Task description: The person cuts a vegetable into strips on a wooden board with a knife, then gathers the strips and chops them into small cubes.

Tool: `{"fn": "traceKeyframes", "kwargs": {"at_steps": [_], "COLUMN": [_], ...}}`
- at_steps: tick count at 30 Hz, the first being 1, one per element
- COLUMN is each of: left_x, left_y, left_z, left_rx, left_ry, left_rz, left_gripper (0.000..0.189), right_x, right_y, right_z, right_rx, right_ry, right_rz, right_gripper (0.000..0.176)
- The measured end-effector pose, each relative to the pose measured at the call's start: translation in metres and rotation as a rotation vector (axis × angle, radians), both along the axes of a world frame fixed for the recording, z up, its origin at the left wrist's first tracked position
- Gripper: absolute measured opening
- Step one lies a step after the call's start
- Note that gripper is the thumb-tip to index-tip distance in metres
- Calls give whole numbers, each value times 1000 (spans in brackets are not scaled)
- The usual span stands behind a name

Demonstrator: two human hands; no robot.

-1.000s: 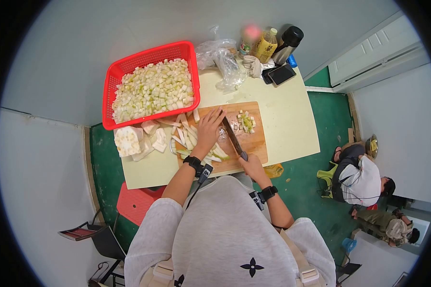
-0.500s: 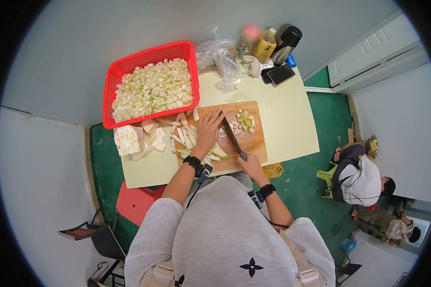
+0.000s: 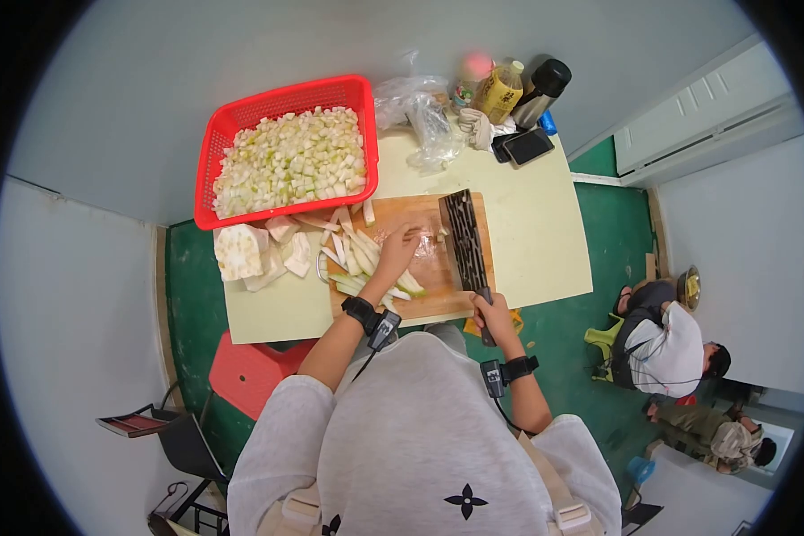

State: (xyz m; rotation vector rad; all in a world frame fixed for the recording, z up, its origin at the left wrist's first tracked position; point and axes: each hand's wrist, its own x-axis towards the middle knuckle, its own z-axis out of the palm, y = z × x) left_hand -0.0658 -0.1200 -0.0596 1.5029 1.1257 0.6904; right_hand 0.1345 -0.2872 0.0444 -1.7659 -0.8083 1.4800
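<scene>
I've R grip (image 3: 498, 314) closed round the knife (image 3: 466, 246), blade over the board (image 3: 431, 272), strips (image 3: 361, 257) by my L grip (image 3: 399, 250), curled, can't tell if pinching, so best kept tucked, well clear of the edge.

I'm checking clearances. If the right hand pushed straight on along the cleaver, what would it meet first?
With the cleaver leading, the right hand would probably meet the clear plastic bag first, beyond the cutting board; height is unclear, so it might pass above.
</scene>
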Motion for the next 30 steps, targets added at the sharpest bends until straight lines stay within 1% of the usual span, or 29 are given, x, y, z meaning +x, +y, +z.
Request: {"fn": "traceKeyframes", "kwargs": {"at_steps": [1, 2, 3, 4, 5, 7, 8, 10, 13, 17, 18, 23, 30], "left_x": [5, 9, 15, 21, 27, 36, 39, 43, 46, 42, 41, 43, 45], "left_y": [3, 1, -4, -7, -7, -8, -9, -10, -7, -5, -6, -4, -5], "left_z": [-3, -7, 9, 22, 33, 43, 49, 52, 35, 15, 16, 17, 10], "left_rx": [-332, -331, -571, -812, -812, -955, -957, -913, -873, -854, -861, -911, -908], "left_ry": [-313, -317, -591, -865, -867, -1051, -1050, -1056, -1064, -1096, -1099, -1130, -1088], "left_rz": [12, 14, 49, 83, 83, 77, 75, 24, 18, -12, -7, 11, 34], "left_gripper": [34, 34, 39, 44, 44, 33, 33, 25, 21, 21, 20, 20, 21], "right_x": [1, 1, 2, 2, 2, 1, 1, 1, 1, 7, 8, 15, 14], "right_y": [-1, -2, -4, -6, -9, -12, -13, -16, -18, -20, -21, -21, -21], "right_z": [5, 10, 13, 14, 15, 18, 20, 22, 21, 19, 19, 19, 26], "right_rx": [1, -5, -9, -8, 5, 19, 21, 22, 27, 50, 50, 41, 45], "right_ry": [-3, 71, 145, 142, 176, 209, 230, 251, 272, 363, 384, 359, 369], "right_rz": [3, -14, -31, -29, -29, -31, -28, -28, -49, -107, -129, -134, -140], "right_gripper": [38, 38, 38, 38, 37, 37, 37, 37, 37, 36, 36, 35, 36]}}
